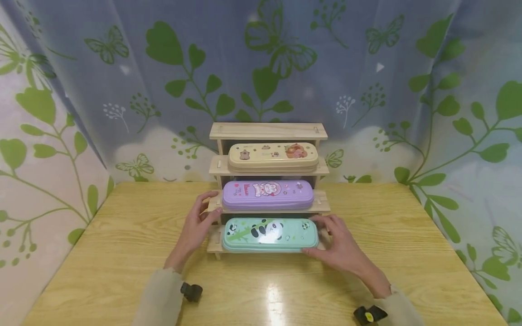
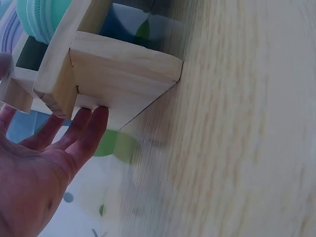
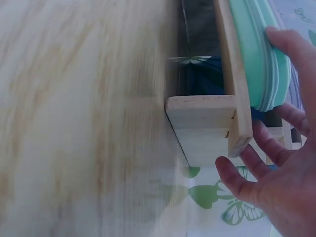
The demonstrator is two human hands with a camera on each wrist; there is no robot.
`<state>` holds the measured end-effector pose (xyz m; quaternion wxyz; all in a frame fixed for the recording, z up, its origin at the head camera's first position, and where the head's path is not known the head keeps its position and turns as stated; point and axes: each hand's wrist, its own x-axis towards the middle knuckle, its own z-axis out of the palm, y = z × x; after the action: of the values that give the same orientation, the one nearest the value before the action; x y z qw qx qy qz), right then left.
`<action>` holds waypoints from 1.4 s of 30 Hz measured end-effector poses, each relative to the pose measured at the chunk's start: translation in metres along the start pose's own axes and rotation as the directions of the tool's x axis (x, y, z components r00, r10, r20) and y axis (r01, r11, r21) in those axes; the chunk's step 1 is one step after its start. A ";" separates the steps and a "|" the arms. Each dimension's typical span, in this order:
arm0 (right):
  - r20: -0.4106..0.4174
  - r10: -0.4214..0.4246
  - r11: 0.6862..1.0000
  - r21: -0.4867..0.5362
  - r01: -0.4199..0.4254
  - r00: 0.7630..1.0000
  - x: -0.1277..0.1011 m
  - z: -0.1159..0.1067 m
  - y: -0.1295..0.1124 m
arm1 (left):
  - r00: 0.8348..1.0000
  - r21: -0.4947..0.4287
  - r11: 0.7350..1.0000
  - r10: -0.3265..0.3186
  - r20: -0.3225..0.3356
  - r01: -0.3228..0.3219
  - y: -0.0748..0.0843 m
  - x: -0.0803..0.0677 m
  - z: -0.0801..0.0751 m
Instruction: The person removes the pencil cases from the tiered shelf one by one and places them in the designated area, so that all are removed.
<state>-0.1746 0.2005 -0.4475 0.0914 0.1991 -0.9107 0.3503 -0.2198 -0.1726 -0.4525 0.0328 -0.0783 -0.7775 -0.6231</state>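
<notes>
A mint-green zipped pencil case [image 1: 267, 253] with a panda picture lies on the lowest tier of a wooden step rack [image 1: 268, 131]. My right hand [image 1: 340, 244] holds its right end, thumb at the front edge and fingers behind; in the right wrist view the thumb presses beside the zip [image 3: 269, 64]. My left hand [image 1: 196, 226] grips the rack's left side, thumb and index finger around the end of the second tier, other fingertips touching the side panel [image 2: 118, 74]. A purple pencil case [image 1: 268, 201] lies on the second tier, a cream one [image 1: 273, 159] on the third.
The rack stands on a wood-grain table [image 1: 155, 203] near its back edge. Curtains [image 1: 204, 54] printed with green leaves and butterflies hang behind and on both sides. The rack's top tier [image 1: 268, 131] rises at the back. Light reflects off the table's front.
</notes>
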 end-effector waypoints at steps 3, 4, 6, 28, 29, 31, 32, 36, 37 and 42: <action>0.018 0.026 0.996 0.080 -0.027 1.000 -0.002 -0.004 0.003 | 1.000 -0.041 0.999 0.001 0.007 0.000 0.011 -0.003 0.001; 0.026 0.036 0.993 0.111 -0.038 0.999 -0.003 -0.007 0.004 | 1.000 -0.043 0.999 0.001 0.010 -0.001 0.014 -0.004 0.001; 0.043 0.061 0.981 0.181 -0.067 0.997 -0.007 -0.013 0.007 | 1.000 -0.032 0.999 0.003 0.013 -0.003 0.021 -0.007 0.002; 0.165 -0.039 0.812 0.580 -0.065 0.985 -0.034 -0.073 0.048 | 1.000 -0.001 1.000 0.027 -0.007 -0.027 0.002 0.003 0.002; 0.162 -0.053 0.802 0.595 -0.055 0.985 -0.035 -0.076 0.049 | 1.000 0.001 1.000 0.027 -0.010 -0.027 0.002 0.003 0.002; 0.154 -0.079 0.781 0.624 -0.035 0.985 -0.037 -0.080 0.052 | 1.000 0.006 1.000 0.025 -0.012 -0.025 0.002 0.003 0.002; 0.151 -0.087 0.774 0.632 -0.029 0.985 -0.039 -0.083 0.053 | 1.000 0.008 1.000 0.024 -0.013 -0.024 0.001 0.003 0.002; 0.130 -0.088 0.769 0.639 -0.016 0.988 -0.044 -0.095 0.060 | 1.000 0.009 1.000 0.016 -0.015 -0.016 0.001 0.002 0.001; 0.124 -0.081 0.770 0.638 -0.016 0.989 -0.046 -0.098 0.062 | 1.000 0.009 1.000 0.015 -0.017 -0.015 0.001 0.002 0.001; 0.105 -0.029 0.759 0.650 -0.046 0.994 -0.054 -0.112 0.070 | 1.000 0.007 1.000 0.018 -0.018 -0.018 0.001 0.002 0.000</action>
<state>-0.1527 0.3397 -0.4234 -0.0347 0.2330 -0.7369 0.6336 -0.2221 -0.1724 -0.4510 0.0456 -0.0794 -0.7784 -0.6210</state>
